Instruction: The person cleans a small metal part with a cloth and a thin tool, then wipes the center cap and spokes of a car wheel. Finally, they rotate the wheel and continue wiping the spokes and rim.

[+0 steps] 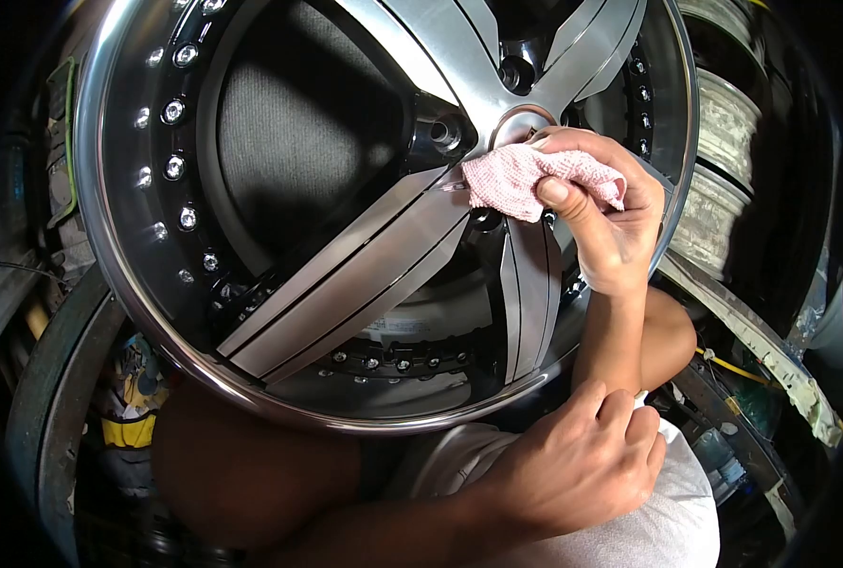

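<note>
My right hand [620,218] pinches a crumpled pink cloth [507,180] between thumb and fingers. The cloth lies against the spokes just below the centre hub of a large car wheel rim [365,237]. The rim has brushed silver spokes with black grooves, a black inner barrel and a polished outer lip. My left hand [582,459] is closed, its curled fingers touching my right forearm just under the wrist. Whether those fingers hold anything is hidden. The rim leans in front of my legs, its lower lip close to my lap.
Stacked, dusty wheel rims [725,123] stand at the right. A dark curved band [57,407] rises at the left, beside a yellow item [128,432] among clutter. A chipped, pale-edged strip [772,350] crosses the right side, with a plastic bottle [720,459] below it.
</note>
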{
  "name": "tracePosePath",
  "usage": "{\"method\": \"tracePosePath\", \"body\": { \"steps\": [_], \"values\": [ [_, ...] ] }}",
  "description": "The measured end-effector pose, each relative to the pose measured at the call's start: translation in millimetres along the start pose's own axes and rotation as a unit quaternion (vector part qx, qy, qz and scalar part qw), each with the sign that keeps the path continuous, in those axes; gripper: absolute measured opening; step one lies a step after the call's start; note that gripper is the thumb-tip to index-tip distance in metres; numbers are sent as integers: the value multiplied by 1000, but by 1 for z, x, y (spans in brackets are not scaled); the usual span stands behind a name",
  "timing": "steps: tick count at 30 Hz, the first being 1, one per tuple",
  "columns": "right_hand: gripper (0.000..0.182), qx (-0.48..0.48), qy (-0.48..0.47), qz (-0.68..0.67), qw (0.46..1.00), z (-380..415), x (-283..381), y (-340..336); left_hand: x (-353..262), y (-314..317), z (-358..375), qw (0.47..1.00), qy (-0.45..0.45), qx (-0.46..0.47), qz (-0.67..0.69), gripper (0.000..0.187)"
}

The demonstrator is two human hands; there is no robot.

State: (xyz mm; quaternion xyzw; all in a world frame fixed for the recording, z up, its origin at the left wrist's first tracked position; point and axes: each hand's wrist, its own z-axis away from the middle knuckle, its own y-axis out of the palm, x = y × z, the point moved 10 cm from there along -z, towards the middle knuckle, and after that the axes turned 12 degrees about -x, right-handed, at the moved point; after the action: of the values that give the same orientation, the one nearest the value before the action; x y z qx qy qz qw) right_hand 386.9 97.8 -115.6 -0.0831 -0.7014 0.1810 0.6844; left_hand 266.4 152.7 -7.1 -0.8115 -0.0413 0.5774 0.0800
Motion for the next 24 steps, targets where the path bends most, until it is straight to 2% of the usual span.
{"method": "tracePosePath", "body": {
  "steps": [24],
  "values": [
    [20,-25,10,18,999,-2,-3,-8,0,1,1,1000,-7,-5,16,13]
  ]
}}
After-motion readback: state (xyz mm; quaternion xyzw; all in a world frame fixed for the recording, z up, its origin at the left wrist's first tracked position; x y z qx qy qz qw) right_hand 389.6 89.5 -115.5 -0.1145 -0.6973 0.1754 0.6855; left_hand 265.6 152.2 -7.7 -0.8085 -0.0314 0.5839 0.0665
